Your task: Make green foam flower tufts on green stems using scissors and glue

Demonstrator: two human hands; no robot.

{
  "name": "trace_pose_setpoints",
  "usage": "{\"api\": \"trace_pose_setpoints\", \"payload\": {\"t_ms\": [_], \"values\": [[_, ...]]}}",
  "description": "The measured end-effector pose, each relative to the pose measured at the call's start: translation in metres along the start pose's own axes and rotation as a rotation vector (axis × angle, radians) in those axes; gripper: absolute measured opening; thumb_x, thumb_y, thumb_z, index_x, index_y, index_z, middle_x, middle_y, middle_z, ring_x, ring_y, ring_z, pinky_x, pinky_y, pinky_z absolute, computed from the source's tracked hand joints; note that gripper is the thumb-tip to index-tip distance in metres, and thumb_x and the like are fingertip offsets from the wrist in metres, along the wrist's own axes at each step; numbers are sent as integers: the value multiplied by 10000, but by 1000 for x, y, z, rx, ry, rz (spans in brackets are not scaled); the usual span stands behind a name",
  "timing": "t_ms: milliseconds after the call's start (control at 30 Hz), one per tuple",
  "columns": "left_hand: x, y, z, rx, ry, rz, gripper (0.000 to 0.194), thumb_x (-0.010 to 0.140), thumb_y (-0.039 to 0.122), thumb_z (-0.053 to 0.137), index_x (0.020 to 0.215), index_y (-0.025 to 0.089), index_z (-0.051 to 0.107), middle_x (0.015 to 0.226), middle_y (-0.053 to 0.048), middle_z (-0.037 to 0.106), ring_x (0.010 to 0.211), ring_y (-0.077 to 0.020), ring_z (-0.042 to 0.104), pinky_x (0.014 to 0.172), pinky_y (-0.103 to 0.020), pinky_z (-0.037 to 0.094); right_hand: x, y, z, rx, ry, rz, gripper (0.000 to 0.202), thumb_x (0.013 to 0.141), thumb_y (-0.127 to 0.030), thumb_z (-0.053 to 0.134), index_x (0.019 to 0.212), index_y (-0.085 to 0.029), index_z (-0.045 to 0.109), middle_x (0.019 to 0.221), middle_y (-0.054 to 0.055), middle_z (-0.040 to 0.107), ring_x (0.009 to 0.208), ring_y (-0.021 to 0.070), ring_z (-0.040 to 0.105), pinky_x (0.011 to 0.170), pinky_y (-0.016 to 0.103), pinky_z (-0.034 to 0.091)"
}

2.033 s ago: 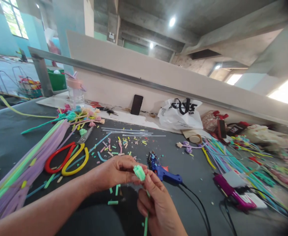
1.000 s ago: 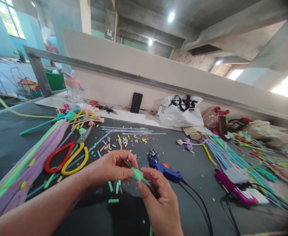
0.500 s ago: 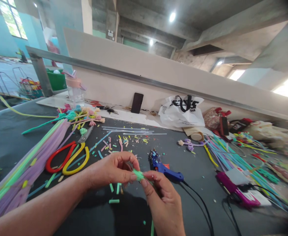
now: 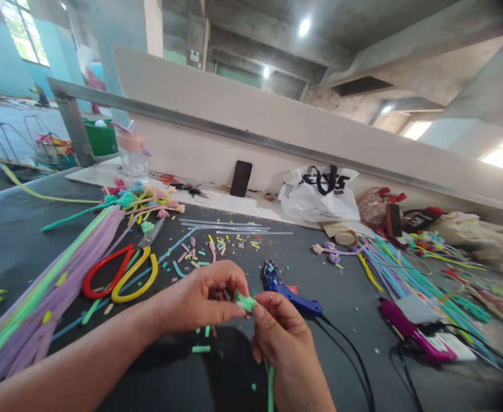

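Note:
Between my two hands is a small light green fuzzy flower [image 4: 245,301] of pipe cleaner pieces. My left hand [image 4: 208,294] pinches its left side with thumb and forefinger. My right hand [image 4: 283,326] grips its right side between thumb and fingers. A green pipe cleaner stem [image 4: 270,386] hangs below my right hand; whether it joins the flower is hidden. Just beyond my right hand lies a blue glue gun [image 4: 294,297] with a clogged, dirty nozzle. Cut green pieces [image 4: 201,349] lie under my left hand.
Scissors [image 4: 125,274] with red and yellow handles and a purple pipe cleaner bundle [image 4: 79,246] lie at left. Clear glue sticks [image 4: 234,228] lie behind. A phone [image 4: 241,178] leans at the back near a white bag [image 4: 315,200]. At right are a magenta glue gun [image 4: 414,335] and cords.
My fingers have shifted on the green flower, which is turned and looks more compact. My right hand has turned slightly, and more of the green stem shows below it.

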State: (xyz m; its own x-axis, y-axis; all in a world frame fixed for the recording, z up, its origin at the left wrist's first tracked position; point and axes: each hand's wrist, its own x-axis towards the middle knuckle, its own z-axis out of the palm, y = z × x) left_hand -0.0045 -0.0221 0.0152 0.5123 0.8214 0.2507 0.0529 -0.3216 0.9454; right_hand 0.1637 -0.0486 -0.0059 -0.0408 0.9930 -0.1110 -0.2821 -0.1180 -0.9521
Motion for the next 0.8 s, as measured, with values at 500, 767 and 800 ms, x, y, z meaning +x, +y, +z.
{"api": "trace_pose_setpoints", "payload": {"t_ms": [500, 767, 800], "values": [[0, -6, 0, -73, 20, -29, 117, 772, 240, 607, 829, 157, 548, 853, -3, 491, 645, -80, 480, 567, -216, 392, 2, 7, -3, -82, 10, -99, 225, 631, -330, 767, 772, -197, 654, 704, -45, 572, 406, 20, 406, 326, 135, 350], [0, -5, 3, -142, 7, -30, 125, 760, 234, 616, 801, 146, 537, 805, -2, 498, 578, -82, 516, 517, -223, 400, 1, 3, 0, -24, 5, -26, 237, 618, -352, 769, 718, -180, 640, 548, -78, 491, 346, 7, 308, 312, 141, 323], [0, -5, 3, -143, 7, -26, 120, 759, 228, 615, 798, 145, 537, 803, -2, 498, 577, -83, 519, 515, -223, 401, 1, 3, 0, -18, -2, -14, 240, 619, -355, 768, 710, -178, 634, 535, -82, 481, 339, 3, 283, 312, 142, 319]]}}
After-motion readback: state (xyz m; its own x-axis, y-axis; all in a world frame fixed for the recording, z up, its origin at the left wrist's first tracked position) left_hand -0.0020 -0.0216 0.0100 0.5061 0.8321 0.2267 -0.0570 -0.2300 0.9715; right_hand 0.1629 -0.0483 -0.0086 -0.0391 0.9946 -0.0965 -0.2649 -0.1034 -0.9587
